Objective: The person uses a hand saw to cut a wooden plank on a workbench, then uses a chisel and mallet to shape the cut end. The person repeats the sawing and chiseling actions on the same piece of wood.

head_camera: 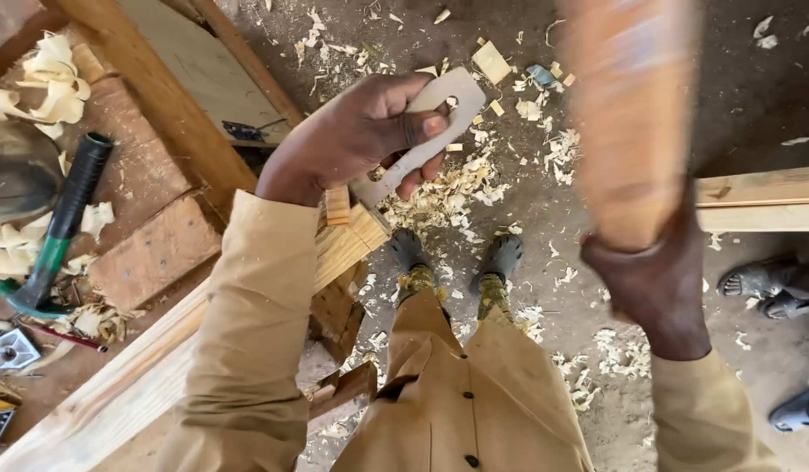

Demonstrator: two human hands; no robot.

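The table [151,262], a rough reddish wooden surface, fills the left side from 7 to 11 o'clock, strewn with pale curled shavings [51,83]. A long pale plank [116,393] runs along its edge from 7 o'clock up toward the centre, ending just under the left hand. The floor [527,201] is grey dirt scattered with wood chips and shavings, thickest at 12 o'clock. At 3 o'clock another pale board [763,199] lies across the floor, and near it, at 4 o'clock, someone else's sandalled feet [771,284] show.

At 1 o'clock the right hand [653,280] is raised, its fingers clenched around the lower end of a tall block of orange-brown wood [630,114], which is blurred and stands upright well above the floor.

Just above centre, at 11 o'clock, the left hand [352,140] grips a flat grey metal blade [426,131] with a slot in it; the thumb presses on its face and the fingers wrap beneath. The blade slants up to the right, its lower end near the plank's end.

At 9 o'clock a hammer [59,218] with a black and green handle lies on the table. The person's 2 dark shoes [457,253] stand on the floor at centre.
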